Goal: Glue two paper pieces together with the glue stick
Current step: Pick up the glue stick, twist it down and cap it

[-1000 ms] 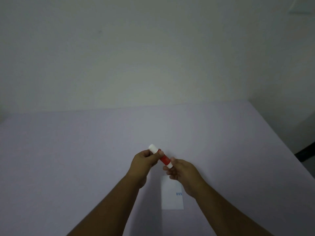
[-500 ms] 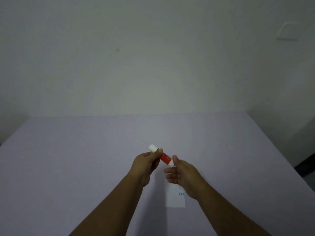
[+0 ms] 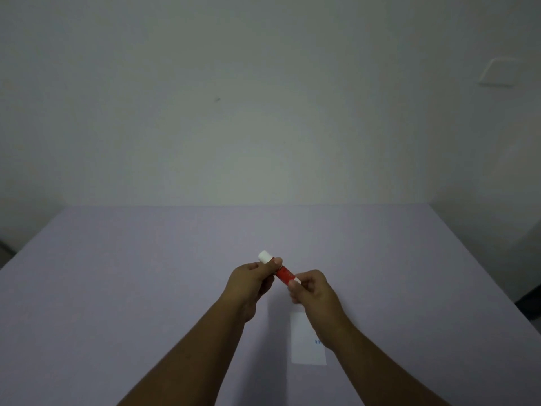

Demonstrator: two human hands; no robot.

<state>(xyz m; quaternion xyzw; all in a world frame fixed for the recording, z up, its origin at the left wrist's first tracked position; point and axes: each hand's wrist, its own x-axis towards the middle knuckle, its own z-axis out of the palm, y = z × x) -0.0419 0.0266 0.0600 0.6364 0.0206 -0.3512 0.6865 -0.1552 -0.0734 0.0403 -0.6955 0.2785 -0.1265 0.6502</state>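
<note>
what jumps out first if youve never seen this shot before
The red glue stick with a white cap, held above the middle of the table between the left hand and right hand. Next, the white paper lying flat under the right wrist.

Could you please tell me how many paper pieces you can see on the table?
1: a paper lies on the table beneath the right forearm. A second piece may be hidden under it or the arm.
</note>
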